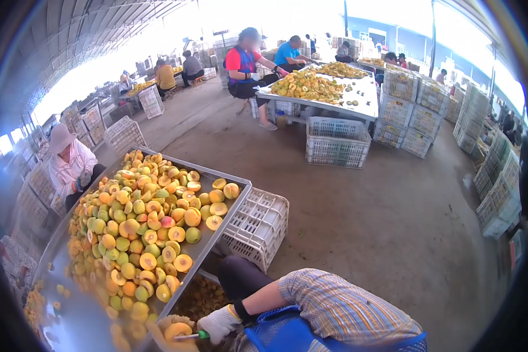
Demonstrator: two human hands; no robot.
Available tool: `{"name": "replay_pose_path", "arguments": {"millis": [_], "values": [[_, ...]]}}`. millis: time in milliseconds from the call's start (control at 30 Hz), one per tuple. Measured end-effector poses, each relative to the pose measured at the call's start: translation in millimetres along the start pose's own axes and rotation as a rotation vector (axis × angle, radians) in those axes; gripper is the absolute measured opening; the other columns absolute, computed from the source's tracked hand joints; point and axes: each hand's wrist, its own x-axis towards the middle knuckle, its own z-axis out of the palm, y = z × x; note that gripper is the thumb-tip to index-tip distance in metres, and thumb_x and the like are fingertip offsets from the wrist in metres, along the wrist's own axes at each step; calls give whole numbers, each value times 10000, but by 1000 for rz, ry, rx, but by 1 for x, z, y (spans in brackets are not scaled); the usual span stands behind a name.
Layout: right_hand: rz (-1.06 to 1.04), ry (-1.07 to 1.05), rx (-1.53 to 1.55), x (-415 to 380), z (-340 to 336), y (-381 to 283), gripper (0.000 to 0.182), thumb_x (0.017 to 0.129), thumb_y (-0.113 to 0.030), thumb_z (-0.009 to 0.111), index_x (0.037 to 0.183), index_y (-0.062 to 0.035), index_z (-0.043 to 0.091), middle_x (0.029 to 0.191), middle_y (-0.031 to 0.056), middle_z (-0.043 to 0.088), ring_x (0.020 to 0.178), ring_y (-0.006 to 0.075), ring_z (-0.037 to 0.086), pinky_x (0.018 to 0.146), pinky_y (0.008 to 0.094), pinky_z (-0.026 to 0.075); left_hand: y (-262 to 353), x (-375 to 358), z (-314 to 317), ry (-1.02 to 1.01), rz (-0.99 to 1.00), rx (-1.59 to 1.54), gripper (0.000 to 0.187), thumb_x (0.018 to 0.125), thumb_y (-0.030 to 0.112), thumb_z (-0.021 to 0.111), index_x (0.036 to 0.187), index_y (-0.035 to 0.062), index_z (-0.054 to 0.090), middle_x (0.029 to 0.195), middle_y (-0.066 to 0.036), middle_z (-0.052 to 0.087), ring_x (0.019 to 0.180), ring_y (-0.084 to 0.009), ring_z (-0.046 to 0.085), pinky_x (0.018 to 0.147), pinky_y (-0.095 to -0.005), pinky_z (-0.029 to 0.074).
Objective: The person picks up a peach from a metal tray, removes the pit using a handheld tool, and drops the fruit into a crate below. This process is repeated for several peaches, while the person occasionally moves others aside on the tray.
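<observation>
At the bottom edge, my right hand [218, 324] wears a white knit glove and a black wristband. Its fingers are closed round the green handle of a small tool [188, 337], whose thin metal shaft reaches to a yellow peach half [177, 330]. My left hand [158, 330], partly cut off and blurred, is curled about that peach half. Just above lies a large heap of peaches [135, 229], many halved, some with pits showing, on a metal-edged table [220, 232]. Below the table edge, by my right hand, a container holds brownish pieces [202, 296].
A white plastic crate [255, 226] stands against the table's right side. Another person in a pink hat [61, 138] sits at the left. Beyond the concrete floor [358, 223], people sit at a second fruit-covered table [364, 105]; crates [337, 144] stand before it and stacks line the right.
</observation>
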Motion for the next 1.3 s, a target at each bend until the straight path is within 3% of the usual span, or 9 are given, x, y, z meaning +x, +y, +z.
{"name": "replay_pose_path", "arguments": {"millis": [200, 367, 400, 500, 767, 833, 900, 1000, 1300], "values": [[107, 81, -368, -10, -16, -21, 129, 682, -156, 647, 753, -49, 634, 637, 116, 648, 611, 286, 667, 544, 399, 507, 6, 9, -22, -487, 491, 502, 402, 1018, 349, 438, 881, 3, 590, 764, -134, 660, 647, -196, 588, 610, -305, 496], [-115, -211, 227, 13, 17, 39, 161, 686, -117, 690, 791, 2, 664, 669, 112, 663, 608, 234, 636, 580, 390, 508, 13, -1, -18, -595, 12, 108, 501, 1045, 347, 337, 797, -8, 590, 689, -108, 649, 592, -200, 569, 580, -295, 472], [-115, -205, 227, 7, 17, 33, 161, 686, -117, 690, 791, 2, 664, 669, 112, 663, 608, 234, 636, 580, 390, 508, 10, -3, -15, -604, 245, 247, 563, 1054, 387, 346, 744, -4, 607, 679, -105, 651, 580, -192, 583, 560, -274, 467], [-16, 196, -494, -13, -7, 9, 252, 674, -241, 690, 773, -9, 683, 744, 223, 669, 727, 431, 655, 626, 465, 541, 28, -15, 3, -380, -92, 425, 570, 1054, 418, 362, 753, 2, 611, 692, -106, 658, 565, -178, 592, 530, -257, 454], [-145, -80, 206, -19, 31, 10, 89, 724, -112, 679, 795, -56, 676, 731, 31, 663, 638, 143, 597, 575, 356, 490, -13, -6, -11, -825, 41, -526, 222, 921, 162, 637, 1053, -17, 637, 875, -128, 664, 728, -180, 645, 580, -284, 530], [-96, -58, 248, -40, 31, -22, 141, 741, -178, 662, 700, -43, 654, 608, 58, 618, 569, 135, 579, 513, 356, 444, -28, 5, -19, -560, 291, -171, 567, 998, 572, 444, 967, 34, 617, 777, -119, 651, 686, -236, 651, 621, -319, 544], [83, -10, -46, -34, 17, -29, 201, 751, -254, 700, 772, -55, 708, 656, 79, 672, 587, 202, 645, 545, 382, 501, -26, 15, -20, -340, -206, -599, 538, 989, 583, 458, 938, 69, 610, 835, -129, 657, 734, -265, 657, 643, -367, 559], [196, 39, -509, -11, -14, -38, 442, 858, -510, 614, 841, -84, 729, 824, 186, 710, 769, 397, 682, 695, 469, 542, -29, 44, -38, -78, -254, -576, 565, 971, 613, 469, 1010, 68, 611, 855, -143, 665, 741, -332, 665, 657, -456, 583], [107, -115, -908, 41, -24, 22, 229, 775, -185, 613, 962, -110, 722, 820, 170, 706, 800, 359, 696, 721, 454, 555, -30, 72, -95, 322, -260, -785, 565, 989, 611, 413, 1030, 74, 583, 879, -156, 658, 726, -359, 648, 653, -481, 565]]}}
